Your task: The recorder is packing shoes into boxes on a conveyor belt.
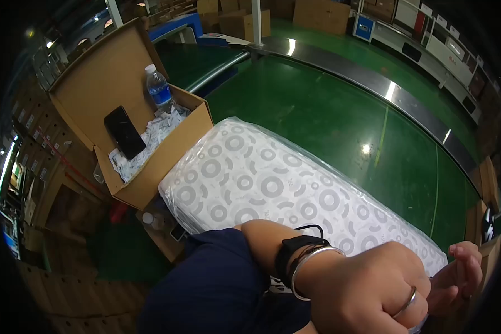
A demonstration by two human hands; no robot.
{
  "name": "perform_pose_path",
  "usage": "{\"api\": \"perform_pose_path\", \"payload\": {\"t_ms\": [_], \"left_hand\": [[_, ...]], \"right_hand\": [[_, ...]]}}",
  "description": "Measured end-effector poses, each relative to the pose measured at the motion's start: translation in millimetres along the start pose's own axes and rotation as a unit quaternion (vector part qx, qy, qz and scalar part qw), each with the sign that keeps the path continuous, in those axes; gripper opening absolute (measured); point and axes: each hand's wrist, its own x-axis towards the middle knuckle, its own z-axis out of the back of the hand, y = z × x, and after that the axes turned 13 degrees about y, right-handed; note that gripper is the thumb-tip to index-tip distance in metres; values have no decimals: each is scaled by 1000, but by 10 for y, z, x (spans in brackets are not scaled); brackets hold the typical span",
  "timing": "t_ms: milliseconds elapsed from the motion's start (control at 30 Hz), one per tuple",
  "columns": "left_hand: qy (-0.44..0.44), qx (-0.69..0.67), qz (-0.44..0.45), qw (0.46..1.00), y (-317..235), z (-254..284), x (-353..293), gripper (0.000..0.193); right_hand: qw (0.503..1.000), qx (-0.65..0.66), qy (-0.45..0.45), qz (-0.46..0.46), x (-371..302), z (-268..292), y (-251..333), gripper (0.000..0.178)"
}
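We see glossy, wrinkled clear plastic film [317,165] over the long white ring-patterned package [273,186], a smooth, shiny green table [328,106] edged by a polished metal strip [381,91], a matt brown cardboard box [164,161], crumpled white paper [160,127], navy cloth garment [206,278] and shiny silver metal bangle [295,273].

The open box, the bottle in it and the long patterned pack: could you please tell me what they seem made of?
Open box: matt cardboard, by its plain brown folded walls. Bottle: probably clear, glossy plastic, being see-through. Long patterned pack: outside looks like shiny plastic film, by the transparent wrinkled edges; the printed layer's material is unclear.
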Motion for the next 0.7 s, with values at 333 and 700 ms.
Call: {"api": "perform_pose_path", "payload": {"t_ms": [333, 700], "left_hand": [[-8, -20, -21, 1000, 47, -73, 161, 35], [-175, -154, 414, 880, 479, -175, 92, 31]], "right_hand": [[997, -44, -54, -19, 104, 90, 66, 54], [937, 202, -64, -278, 231, -164, -51, 11]]}}
